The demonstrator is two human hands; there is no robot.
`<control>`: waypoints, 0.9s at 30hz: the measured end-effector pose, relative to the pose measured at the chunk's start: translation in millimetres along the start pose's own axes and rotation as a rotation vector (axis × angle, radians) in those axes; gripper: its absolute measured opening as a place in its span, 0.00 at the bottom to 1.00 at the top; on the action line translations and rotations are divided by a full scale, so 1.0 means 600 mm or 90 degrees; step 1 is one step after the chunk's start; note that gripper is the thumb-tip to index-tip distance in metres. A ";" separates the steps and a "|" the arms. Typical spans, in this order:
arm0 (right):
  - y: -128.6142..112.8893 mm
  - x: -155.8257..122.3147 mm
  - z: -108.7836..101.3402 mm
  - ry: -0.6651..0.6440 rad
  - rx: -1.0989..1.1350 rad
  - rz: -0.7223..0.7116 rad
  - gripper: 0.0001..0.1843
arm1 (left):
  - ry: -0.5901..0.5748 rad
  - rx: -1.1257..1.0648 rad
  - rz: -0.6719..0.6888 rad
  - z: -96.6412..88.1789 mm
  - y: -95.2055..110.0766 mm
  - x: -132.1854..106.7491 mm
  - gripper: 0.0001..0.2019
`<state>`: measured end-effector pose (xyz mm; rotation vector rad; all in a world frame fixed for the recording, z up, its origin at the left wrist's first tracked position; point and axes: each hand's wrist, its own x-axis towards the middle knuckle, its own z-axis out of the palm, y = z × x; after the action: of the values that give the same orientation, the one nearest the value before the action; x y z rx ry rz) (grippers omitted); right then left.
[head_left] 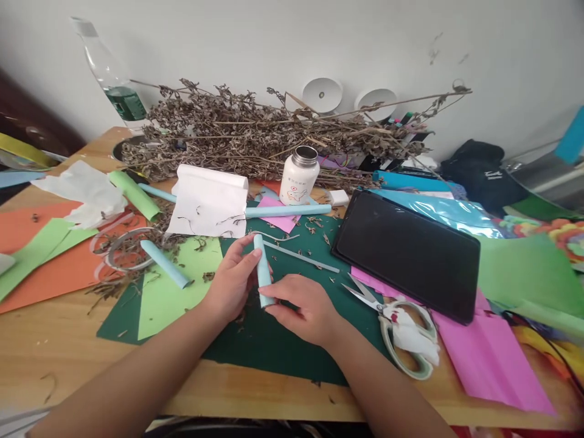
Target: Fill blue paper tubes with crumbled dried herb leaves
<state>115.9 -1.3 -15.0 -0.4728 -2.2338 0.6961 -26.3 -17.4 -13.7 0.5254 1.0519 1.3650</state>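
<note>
Both my hands hold a short light-blue rolled paper tube (263,267) upright over the dark green cutting mat (274,340). My left hand (232,281) grips the tube's upper part with its fingers wrapped round it. My right hand (303,307) pinches the tube's lower end. Another light-blue tube (165,263) lies to the left on light-green paper (168,298). A long thin blue tube (287,210) lies further back. Scissors (392,322) with white tissue through the handles lie just right of my right hand.
A heap of dried branches (255,131) fills the back of the wooden table. A white bottle (300,175), a curled white sheet (207,201), a black tablet (406,252), pink paper (493,359), orange paper (50,267) and tape rings (123,249) lie around.
</note>
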 end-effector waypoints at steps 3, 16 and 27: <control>0.000 -0.005 -0.004 -0.026 0.032 0.024 0.11 | -0.002 -0.011 0.002 0.000 -0.003 -0.002 0.14; 0.008 -0.018 -0.003 -0.163 -0.018 -0.031 0.16 | -0.044 -0.039 -0.047 -0.008 -0.017 -0.009 0.18; 0.006 -0.020 0.003 -0.112 -0.027 -0.072 0.18 | -0.048 -0.056 -0.040 -0.005 -0.009 -0.016 0.19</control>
<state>123.0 -5.4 -24.4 -0.3140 -2.4231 0.6541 -24.9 -28.6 -16.8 0.4717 0.9349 1.3197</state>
